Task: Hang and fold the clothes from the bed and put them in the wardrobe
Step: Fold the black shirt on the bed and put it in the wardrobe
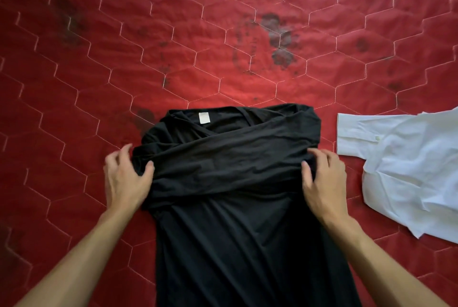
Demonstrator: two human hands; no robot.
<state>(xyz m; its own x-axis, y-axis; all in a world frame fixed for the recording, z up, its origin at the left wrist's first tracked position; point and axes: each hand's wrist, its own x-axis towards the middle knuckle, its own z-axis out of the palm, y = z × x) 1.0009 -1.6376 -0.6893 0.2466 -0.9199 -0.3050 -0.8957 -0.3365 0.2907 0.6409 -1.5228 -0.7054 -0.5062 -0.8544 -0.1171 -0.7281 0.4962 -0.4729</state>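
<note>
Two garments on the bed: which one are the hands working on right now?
The black T-shirt: left hand and right hand each grip a side of it. The white shirt lies apart to its right, untouched.

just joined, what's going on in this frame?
A person is folding a black fabric T-shirt laid on a red hexagon-quilted bedspread. The left hand and right hand each grip a side edge, with fabric already folded across the chest. A white button-cuffed shirt lies to its right, apart.
</note>
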